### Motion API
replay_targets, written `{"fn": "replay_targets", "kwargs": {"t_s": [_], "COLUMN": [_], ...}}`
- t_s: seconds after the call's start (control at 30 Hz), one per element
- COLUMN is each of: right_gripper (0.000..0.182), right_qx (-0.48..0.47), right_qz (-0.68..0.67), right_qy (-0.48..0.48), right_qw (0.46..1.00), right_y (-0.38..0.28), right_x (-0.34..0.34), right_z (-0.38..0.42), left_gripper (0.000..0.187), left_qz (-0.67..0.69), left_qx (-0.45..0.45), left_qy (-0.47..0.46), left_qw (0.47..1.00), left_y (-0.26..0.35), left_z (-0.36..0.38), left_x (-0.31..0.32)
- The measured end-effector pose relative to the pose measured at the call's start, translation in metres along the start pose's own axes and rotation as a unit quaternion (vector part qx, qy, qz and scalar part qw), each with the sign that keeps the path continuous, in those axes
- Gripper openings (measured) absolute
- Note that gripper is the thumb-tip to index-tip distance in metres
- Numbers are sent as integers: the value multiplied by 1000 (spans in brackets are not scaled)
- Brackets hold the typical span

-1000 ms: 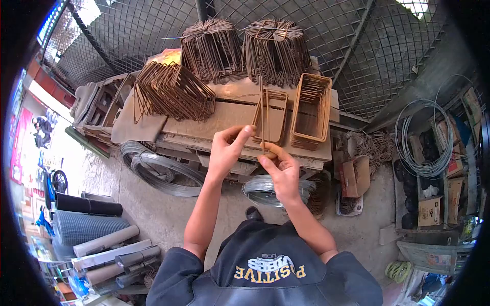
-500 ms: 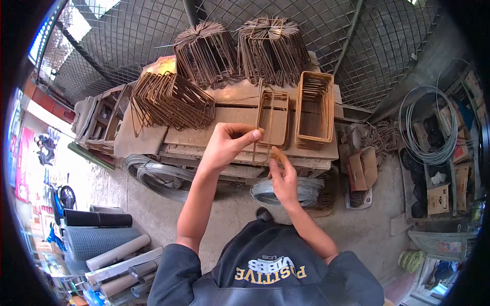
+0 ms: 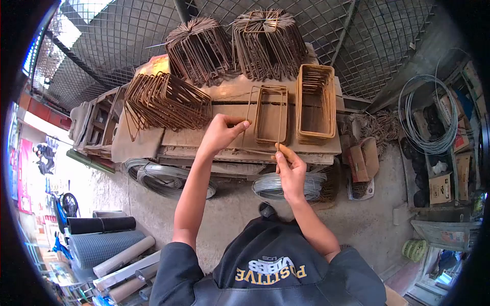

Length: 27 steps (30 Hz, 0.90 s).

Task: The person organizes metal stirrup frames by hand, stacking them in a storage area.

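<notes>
My left hand pinches the left side of a thin rectangular steel stirrup, brown with rust. At its lower right corner, my right hand is closed on the same stirrup. The held frame hangs tilted above the table's front edge. Just behind it, a low stack of rectangular stirrups lies on the worn table. Right of that stands a taller, neat stack of stirrups. A leaning bundle of stirrups sits to the left of my left hand.
Two large fanned bundles of stirrups, the left bundle and the right bundle, stand at the back against a mesh fence. Wire coils lie below the table. An open cardboard box is at right; mesh rolls lie at lower left.
My hands have moved apart, the left one leftward and the right one slightly rightward. The held stirrup has turned and now shows its open rectangle more broadly.
</notes>
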State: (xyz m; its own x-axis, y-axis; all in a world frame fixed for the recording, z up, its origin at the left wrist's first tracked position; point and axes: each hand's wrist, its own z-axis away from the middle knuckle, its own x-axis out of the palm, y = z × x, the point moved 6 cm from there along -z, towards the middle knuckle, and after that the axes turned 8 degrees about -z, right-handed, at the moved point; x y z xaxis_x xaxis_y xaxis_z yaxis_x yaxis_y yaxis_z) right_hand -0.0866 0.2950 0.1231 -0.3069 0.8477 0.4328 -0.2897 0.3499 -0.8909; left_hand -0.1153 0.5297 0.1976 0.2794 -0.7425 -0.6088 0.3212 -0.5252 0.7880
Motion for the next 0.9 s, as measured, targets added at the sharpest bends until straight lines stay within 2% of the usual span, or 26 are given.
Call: {"fn": "replay_targets", "kwargs": {"t_s": [0.13, 0.23, 0.3, 0.53, 0.6, 0.7, 0.83, 0.9], "right_gripper": [30, 34, 36, 43, 44, 46, 50, 52], "right_qx": [-29, -25, -29, -53, -51, -49, -56, -56], "right_qz": [30, 42, 43, 36, 41, 57, 76, 76], "right_qy": [32, 38, 34, 23, 21, 11, 5, 3], "right_qw": [999, 998, 998, 998, 998, 997, 996, 996], "right_y": [0, -3, -5, -10, -9, -4, -1, 1], "right_x": [-4, -2, -2, 3, 4, 1, 0, -1], "right_z": [-6, -11, -13, -17, -19, -20, -19, -18], "left_gripper": [35, 31, 27, 32, 32, 33, 33, 33], "left_qz": [6, -17, -28, -43, -78, -123, -116, -129], "left_qx": [22, 44, 3, -11, 10, 0, 6, -31], "left_qy": [9, 51, 84, 142, 184, 181, 186, 159], "left_qw": [1000, 998, 996, 989, 980, 976, 976, 978], "left_y": [-12, -9, -11, -13, -15, -19, -20, -9], "left_z": [-20, -28, -30, -34, -37, -40, -40, -35], "left_x": [17, 22, 26, 31, 31, 35, 37, 32]}}
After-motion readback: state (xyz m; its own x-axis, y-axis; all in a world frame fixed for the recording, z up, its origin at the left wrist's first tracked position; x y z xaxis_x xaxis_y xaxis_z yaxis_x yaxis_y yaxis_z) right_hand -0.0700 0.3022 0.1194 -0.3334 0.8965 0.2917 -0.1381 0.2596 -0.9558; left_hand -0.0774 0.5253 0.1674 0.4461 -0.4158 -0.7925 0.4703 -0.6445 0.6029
